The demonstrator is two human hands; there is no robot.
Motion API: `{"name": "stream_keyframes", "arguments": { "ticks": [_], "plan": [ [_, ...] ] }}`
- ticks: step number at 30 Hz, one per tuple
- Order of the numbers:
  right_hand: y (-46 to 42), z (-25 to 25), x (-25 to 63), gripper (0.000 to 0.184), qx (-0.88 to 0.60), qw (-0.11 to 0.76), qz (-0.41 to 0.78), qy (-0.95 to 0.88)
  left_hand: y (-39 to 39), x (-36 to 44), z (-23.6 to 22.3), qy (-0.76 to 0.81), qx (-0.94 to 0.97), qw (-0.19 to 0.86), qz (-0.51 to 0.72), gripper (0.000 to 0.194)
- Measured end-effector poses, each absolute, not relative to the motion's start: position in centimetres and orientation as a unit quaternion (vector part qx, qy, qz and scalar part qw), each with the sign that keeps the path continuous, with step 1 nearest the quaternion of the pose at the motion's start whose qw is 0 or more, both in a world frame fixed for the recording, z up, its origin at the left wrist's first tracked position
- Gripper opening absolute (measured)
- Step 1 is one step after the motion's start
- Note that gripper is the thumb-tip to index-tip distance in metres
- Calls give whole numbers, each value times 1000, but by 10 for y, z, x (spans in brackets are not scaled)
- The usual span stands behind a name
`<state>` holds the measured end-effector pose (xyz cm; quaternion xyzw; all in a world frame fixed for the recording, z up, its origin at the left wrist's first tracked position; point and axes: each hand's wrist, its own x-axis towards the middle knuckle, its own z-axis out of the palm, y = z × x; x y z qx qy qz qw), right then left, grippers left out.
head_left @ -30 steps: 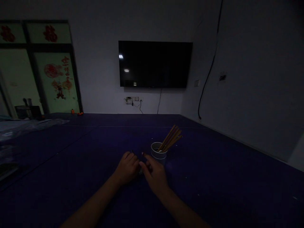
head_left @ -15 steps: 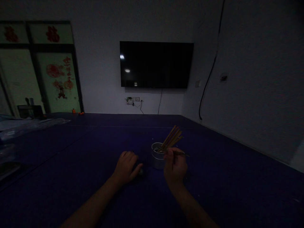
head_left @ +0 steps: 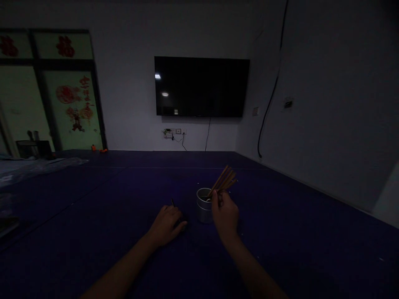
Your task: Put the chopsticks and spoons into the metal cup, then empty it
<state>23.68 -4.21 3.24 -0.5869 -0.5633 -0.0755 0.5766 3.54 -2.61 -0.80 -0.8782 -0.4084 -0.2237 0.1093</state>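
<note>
A grey metal-looking cup (head_left: 204,212) stands upright on the dark blue surface, with several wooden chopsticks (head_left: 223,178) leaning to the right out of it. A small pale curved shape shows inside the rim. My right hand (head_left: 226,214) is closed in a pinch at the cup's right rim, next to the chopsticks; what its fingertips grip is hidden. To the cup's left, my left hand (head_left: 168,226) lies low over the surface, fingers curled down over something dark. A thin dark stick end (head_left: 172,202) sticks out beyond its fingers; the rest is covered.
A large television (head_left: 202,87) hangs on the far wall above sockets (head_left: 174,131) and cables. Clear plastic sheeting (head_left: 43,165) and a dark holder (head_left: 33,148) lie at far left. Small orange items (head_left: 102,150) sit near the door. The room is dim.
My right hand has moved slightly left, closer to the cup. The thin utensil it held crosswise over the rim no longer shows clearly. My left hand stays nearly in place; the view has shifted a little.
</note>
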Motion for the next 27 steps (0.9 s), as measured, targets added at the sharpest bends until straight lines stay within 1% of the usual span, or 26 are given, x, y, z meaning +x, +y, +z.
{"name": "stream_keyframes", "arguments": {
  "ticks": [4,6,11,16,20,27],
  "plan": [
    [-43,31,238,39,-655,504,-105,-554,-25,36,-8,-404,-879,108,-228,28],
    [-43,31,238,38,-672,485,-110,-549,-26,36,-8,-405,-880,105,-227,27],
    [-42,29,239,37,-678,471,-110,-553,-26,36,-7,-407,-881,104,-217,28],
    [-42,29,239,39,-686,460,-105,-553,-26,37,-8,-402,-886,104,-206,29],
    [-41,28,240,40,-670,496,-96,-544,-26,37,-7,-397,-891,95,-199,32],
    [-44,31,237,55,-590,605,-94,-525,-28,38,-5,-377,-902,75,-198,36]
  ]
}}
